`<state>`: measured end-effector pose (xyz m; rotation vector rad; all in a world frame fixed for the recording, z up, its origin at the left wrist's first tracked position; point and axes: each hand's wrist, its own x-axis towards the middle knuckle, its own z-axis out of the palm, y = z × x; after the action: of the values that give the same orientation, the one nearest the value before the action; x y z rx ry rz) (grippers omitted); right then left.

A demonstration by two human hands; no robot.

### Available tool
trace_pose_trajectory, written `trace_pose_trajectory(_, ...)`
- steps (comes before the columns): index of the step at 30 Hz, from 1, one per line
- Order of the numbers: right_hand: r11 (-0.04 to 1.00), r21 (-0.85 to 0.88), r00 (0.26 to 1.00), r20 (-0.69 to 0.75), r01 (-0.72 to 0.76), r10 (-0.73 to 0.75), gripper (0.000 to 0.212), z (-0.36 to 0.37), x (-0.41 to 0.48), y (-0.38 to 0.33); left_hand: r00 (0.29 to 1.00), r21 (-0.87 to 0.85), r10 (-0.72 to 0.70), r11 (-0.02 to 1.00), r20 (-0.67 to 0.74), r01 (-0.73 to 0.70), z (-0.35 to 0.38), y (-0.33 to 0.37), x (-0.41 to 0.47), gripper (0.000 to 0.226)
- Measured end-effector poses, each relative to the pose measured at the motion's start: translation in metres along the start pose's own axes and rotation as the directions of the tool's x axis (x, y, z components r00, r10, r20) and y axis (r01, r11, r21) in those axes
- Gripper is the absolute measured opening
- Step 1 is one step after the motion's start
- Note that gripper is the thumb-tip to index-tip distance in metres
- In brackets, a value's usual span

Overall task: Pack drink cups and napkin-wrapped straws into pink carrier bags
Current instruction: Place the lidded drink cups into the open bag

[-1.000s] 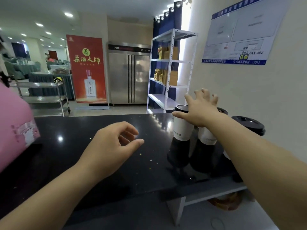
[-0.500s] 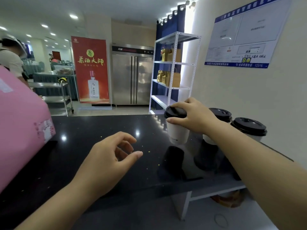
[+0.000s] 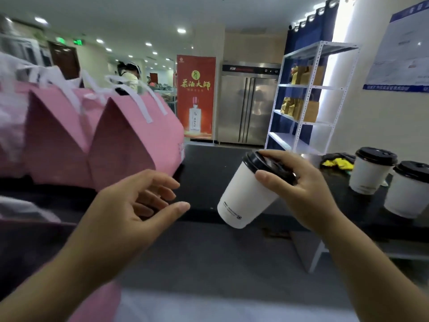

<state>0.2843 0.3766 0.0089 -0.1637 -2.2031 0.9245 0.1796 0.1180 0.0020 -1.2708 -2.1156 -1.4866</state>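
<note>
Item in hand: white cup (image 3: 246, 196), black lid, tilted, lifted clear of counter (image 3: 206, 168). Our right hand (image 3: 304, 191) grasps it by lid rim. Left hand (image 3: 132, 205): relaxed, holds nothing. Pink bags (image 3: 132, 145): row at left, contents hidden from us. Second cup (image 3: 369, 175), third cup (image 3: 406, 194): on counter, right. Straws: none in view. We judge packing partway: three cups unbagged.
</note>
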Motion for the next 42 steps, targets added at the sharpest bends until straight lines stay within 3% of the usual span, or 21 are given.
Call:
trace_pose_trajectory(10, 0.949, 0.299, 0.988, 0.089, 0.097, -0.129, 0.049, 0.122, -0.031, -0.105, 0.995, 0.259, -0.055, 0.963, -0.08, 0.073, -0.153, -0.032, -0.066, 0.034)
trace_pose_trajectory(16, 0.928, 0.335, 0.966, 0.138, 0.163, -0.219, 0.044, 0.191, -0.03, -0.157, 0.994, 0.402, -0.106, 0.911, 0.006, 0.095, -0.226, -0.087, -0.086, 0.027)
trace_pose_trajectory(20, 0.95, 0.221, 0.94, 0.209, 0.222, -0.268, 0.047, 0.228, -0.025, -0.178, 0.969, 0.51, -0.194, 0.855, 0.156, 0.089, -0.256, -0.128, -0.085, 0.024)
trace_pose_trajectory(24, 0.947, -0.034, 0.889, 0.355, 0.32, -0.288, 0.06, 0.258, -0.024, -0.188, 0.876, 0.575, -0.344, 0.813, 0.338, 0.097, -0.265, -0.153, -0.074, 0.049)
trace_pose_trajectory(29, 0.864, -0.228, 0.752, 0.619, 0.449, -0.228, 0.075, 0.29, -0.026, -0.196, 0.717, 0.604, -0.491, 0.788, 0.495, 0.122, -0.262, -0.168, -0.062, 0.114)
trace_pose_trajectory(34, 0.792, -0.372, 0.625, 0.78, 0.484, -0.015, 0.085, 0.307, -0.023, -0.199, 0.619, 0.651, -0.507, 0.759, 0.6, -0.009, -0.257, -0.169, -0.063, 0.131)
trace_pose_trajectory(38, 0.708, -0.475, 0.555, 0.82, 0.523, 0.14, 0.087, 0.321, -0.021, -0.192, 0.526, 0.631, -0.54, 0.776, 0.657, 0.007, -0.257, -0.163, -0.069, 0.138)
trace_pose_trajectory(42, 0.671, -0.491, 0.486, 0.847, 0.556, 0.216, 0.077, 0.335, -0.023, -0.187, 0.48, 0.623, -0.554, 0.782, 0.68, 0.02, -0.256, -0.157, -0.071, 0.145)
